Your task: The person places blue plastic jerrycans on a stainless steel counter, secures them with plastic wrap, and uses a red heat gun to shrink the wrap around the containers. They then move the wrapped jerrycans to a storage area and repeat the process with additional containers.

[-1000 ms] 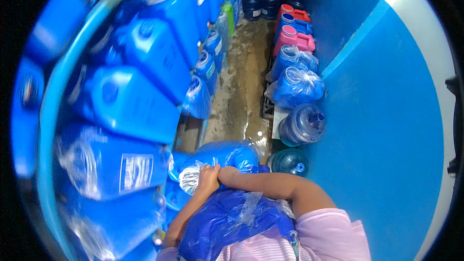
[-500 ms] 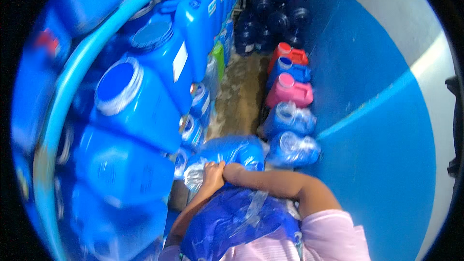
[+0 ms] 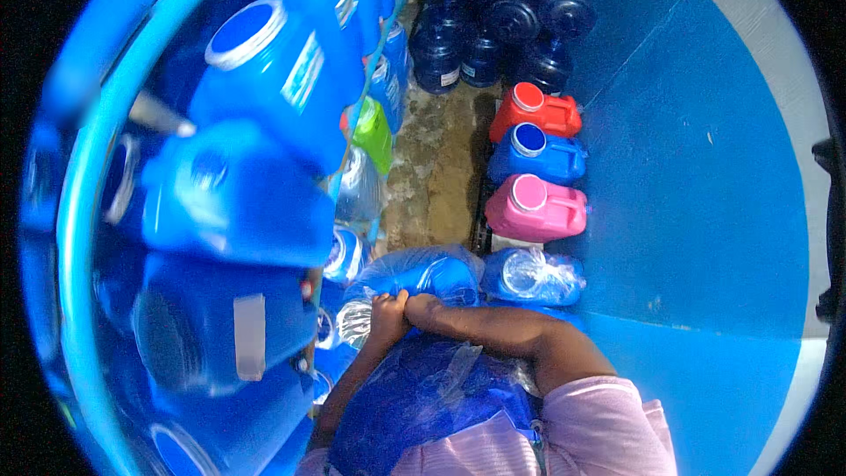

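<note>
The bagged jug [image 3: 451, 278] is held out ahead of the torso at the near end of the aisle [image 3: 438, 154], between stacked jugs [image 3: 242, 189] and the wall [image 3: 696, 211]. The left hand [image 3: 388, 317] and right hand [image 3: 422, 309] are closed together on its near side; exact grip point is hidden. Red jug [image 3: 539, 115] and pink jug [image 3: 545, 213] are lined up along the wall.

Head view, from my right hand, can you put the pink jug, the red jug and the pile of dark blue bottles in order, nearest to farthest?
From your right hand:
1. Pink jug: ahead, to the right.
2. Red jug: farther along that right-hand row.
3. Pile of dark blue bottles: beyond both.
</note>
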`<state>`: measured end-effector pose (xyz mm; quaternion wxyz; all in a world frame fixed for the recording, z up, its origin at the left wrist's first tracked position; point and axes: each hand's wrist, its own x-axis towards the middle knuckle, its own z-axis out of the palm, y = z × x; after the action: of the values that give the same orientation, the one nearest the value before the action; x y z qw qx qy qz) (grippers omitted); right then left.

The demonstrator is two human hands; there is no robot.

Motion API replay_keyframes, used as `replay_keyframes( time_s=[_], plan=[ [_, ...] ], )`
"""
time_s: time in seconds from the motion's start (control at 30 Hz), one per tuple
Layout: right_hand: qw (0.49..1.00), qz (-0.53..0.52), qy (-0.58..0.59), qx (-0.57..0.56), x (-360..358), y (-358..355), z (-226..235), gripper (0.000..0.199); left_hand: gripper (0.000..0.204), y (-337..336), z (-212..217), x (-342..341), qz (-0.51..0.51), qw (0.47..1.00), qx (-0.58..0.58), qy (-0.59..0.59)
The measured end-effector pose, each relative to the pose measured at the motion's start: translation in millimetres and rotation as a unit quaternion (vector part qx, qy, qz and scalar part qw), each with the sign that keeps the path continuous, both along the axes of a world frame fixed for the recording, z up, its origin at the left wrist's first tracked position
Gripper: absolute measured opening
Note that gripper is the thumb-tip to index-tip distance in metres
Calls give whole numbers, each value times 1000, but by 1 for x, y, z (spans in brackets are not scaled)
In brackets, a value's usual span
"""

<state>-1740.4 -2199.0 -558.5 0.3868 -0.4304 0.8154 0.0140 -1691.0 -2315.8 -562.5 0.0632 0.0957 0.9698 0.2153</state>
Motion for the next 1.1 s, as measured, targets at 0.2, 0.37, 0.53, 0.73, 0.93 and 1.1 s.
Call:
replay_keyframes(
  time_s=[0.2, 0.37, 0.53, 0.73, 0.93, 1.1],
  plan=[
    [993, -33, 36, -103, -137, 27, 20, 20, 44, 26, 25, -122, 67, 997, -28, -42],
    [996, -10, 23, -84, -241, 39, 15, 22, 48, 37, 17, -219, 76, 996, -17, -50],
    [994, 33, -5, -101, -350, 41, -53, 19, 49, 30, -7, -333, 22, 1000, 7, -5],
    [981, -46, 5, -189, -436, 58, -75, 18, 49, 38, -16, -434, 19, 998, 2, -63],
    [995, 31, -25, -90, -550, 60, -87, 19, 53, 57, -35, -537, 50, 987, -36, -150],
    [994, 53, -40, -83, -639, 46, -110, 21, 65, 57, -33, -574, 182, 983, -27, -23]
  ],
)
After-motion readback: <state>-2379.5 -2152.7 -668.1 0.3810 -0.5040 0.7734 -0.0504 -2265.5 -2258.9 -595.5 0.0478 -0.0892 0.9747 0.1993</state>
